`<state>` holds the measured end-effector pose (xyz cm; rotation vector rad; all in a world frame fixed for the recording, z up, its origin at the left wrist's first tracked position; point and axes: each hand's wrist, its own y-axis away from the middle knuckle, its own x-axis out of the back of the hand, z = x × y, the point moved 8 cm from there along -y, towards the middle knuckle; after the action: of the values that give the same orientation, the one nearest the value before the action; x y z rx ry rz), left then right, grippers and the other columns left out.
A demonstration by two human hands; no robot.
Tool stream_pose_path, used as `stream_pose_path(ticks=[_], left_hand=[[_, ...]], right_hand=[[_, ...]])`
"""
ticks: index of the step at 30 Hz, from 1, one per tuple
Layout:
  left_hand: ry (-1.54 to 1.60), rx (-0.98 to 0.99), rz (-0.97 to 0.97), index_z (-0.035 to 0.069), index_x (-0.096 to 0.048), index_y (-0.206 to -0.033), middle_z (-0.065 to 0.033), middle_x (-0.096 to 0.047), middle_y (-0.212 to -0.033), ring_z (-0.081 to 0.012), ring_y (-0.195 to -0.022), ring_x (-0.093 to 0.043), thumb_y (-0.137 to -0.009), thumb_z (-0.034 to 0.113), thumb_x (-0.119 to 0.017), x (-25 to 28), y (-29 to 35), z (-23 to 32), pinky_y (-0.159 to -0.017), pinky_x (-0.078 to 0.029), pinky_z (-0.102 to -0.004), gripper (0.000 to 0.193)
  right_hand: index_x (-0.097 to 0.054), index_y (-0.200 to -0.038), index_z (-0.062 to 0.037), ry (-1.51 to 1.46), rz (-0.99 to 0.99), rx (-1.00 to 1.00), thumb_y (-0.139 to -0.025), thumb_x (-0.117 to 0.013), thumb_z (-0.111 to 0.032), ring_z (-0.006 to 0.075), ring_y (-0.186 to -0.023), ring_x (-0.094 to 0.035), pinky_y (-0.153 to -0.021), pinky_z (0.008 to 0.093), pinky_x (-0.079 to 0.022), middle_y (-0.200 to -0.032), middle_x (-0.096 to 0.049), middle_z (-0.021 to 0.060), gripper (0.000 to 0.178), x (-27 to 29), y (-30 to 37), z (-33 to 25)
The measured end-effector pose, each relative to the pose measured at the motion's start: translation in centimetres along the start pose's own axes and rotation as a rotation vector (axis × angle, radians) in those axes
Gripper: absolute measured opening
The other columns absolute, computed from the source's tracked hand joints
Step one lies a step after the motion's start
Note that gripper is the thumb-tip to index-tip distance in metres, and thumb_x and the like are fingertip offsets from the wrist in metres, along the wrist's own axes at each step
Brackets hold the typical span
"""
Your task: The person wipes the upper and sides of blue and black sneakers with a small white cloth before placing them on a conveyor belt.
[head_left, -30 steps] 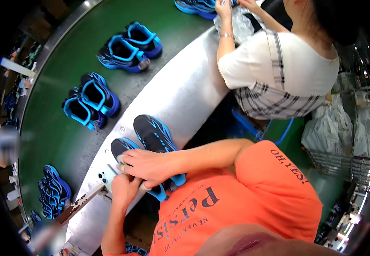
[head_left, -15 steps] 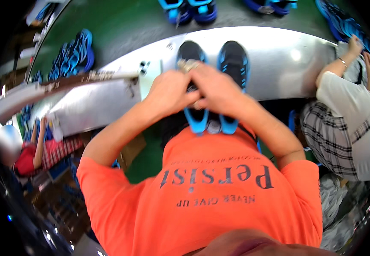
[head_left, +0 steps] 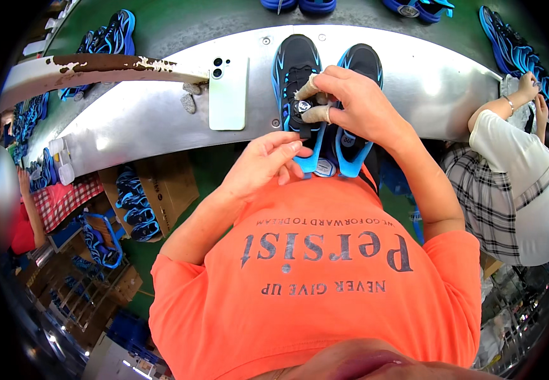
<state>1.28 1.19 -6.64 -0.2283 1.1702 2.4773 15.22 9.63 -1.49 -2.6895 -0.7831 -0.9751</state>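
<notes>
Black and bright blue, with toes pointing away and heels seemingly reaching past the near edge of the metal bench (head_left: pixel 433 82): so saw the left shoe (head_left: pixel 285 69) and, just beside, the right shoe (head_left: pixel 359 59). Found the round dial (head_left: pixel 302 107) on the tongue of the left shoe, directly at the taped fingers (head_left: pixel 317 114) of the right hand (head_left: pixel 364 106). Noted that grip as narrow, with thumb and forefinger set about the dial, but could not tell a firm pinch from a light touch. Saw the left hand (head_left: pixel 263 159) half curled near the heel collar of the same shoe, and could not tell any sure hold there. For careful handling of the dial, judged best to steady the left shoe from the heel side, to set both fingertips evenly on the rim, and to work straight, without tilting. Thought it also useful to hold the tongue flat and centred under the pressure. Feared a slip of the tape on a smooth rim, or a tipping of the overhanging heel. Noticed the pale green phone (head_left: pixel 229 101) lying to the left, apart from both shoes, leaving enough room for the left wrist.
</notes>
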Motion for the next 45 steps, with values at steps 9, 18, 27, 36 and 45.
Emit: stream_pose_path(ticks=[9, 18, 27, 36, 45], left_hand=[[0.396, -0.067, -0.032, -0.004, -0.052, -0.122, -0.0187, -0.06, -0.121, -0.0215, -0.095, -0.065, -0.099, 0.017, -0.048, -0.5, -0.9, -0.6, -0.07, -0.05, -0.0287, 0.032], [0.423, -0.101, -0.033, -0.005, -0.05, -0.124, -0.0177, -0.059, -0.123, -0.024, -0.097, -0.065, -0.098, 0.012, -0.047, -0.8, -0.8, -0.7, -0.077, -0.052, -0.0317, 0.032], [0.447, -0.15, -0.062, -0.005, -0.05, -0.125, -0.0131, -0.058, -0.121, -0.0231, -0.106, -0.06, -0.094, 0.006, -0.048, -1.1, -1.1, -0.5, -0.083, -0.048, -0.0318, 0.033], [-1.185, -1.085, 0.104, 0.005, -0.062, -0.111, -0.0199, -0.06, -0.108, -0.0351, -0.097, -0.059, -0.096, 0.03, -0.053, -5.3, 3.1, 3.1, -0.088, -0.048, -0.0425, 0.03], [-1.141, -0.596, -0.088, 0.006, -0.053, -0.109, -0.0257, -0.062, -0.088, -0.0424, -0.081, -0.062, -0.091, 0.037, -0.06, -7.6, -3.0, 2.0, -0.067, -0.051, -0.0475, 0.037]], right_hand=[[-0.064, -0.113, -0.0097, -0.143, -0.016, 0.181, -0.079, -0.064, -0.01, 0.029, -0.092, -0.057, -0.082, 0.038, -0.047, -0.093, -0.057, 0.0111, 0.035, -0.8, -0.6, -1.5], [-0.068, -0.114, -0.0149, -0.098, -0.052, -0.131, -0.082, -0.07, -0.018, 0.0244, -0.087, -0.055, -0.078, 0.0344, -0.045, -0.085, -0.054, 0.008, 0.032, -0.2, 0.4, -0.4], [-0.066, -0.117, -0.0092, 0.279, 0.202, 0.163, -0.078, -0.066, -0.011, 0.0273, -0.083, -0.056, -0.073, 0.0363, -0.049, -0.091, -0.058, 0.0072, 0.039, -0.9, 2.3, -2.9], [-0.062, -0.126, -0.0135, 0.014, -0.069, 0.101, -0.088, -0.066, -0.028, 0.032, -0.088, -0.063, -0.082, 0.038, -0.05, -0.09, -0.064, 0.0154, 0.041, 1.9, -0.7, -2.5], [-0.065, -0.114, -0.0203, 0.691, 0.194, -0.204, -0.068, -0.065, -0.069, 0.0335, -0.104, -0.063, -0.088, 0.047, -0.047, -0.108, -0.067, 0.0158, 0.068, 2.9, -22.0, 8.3]])
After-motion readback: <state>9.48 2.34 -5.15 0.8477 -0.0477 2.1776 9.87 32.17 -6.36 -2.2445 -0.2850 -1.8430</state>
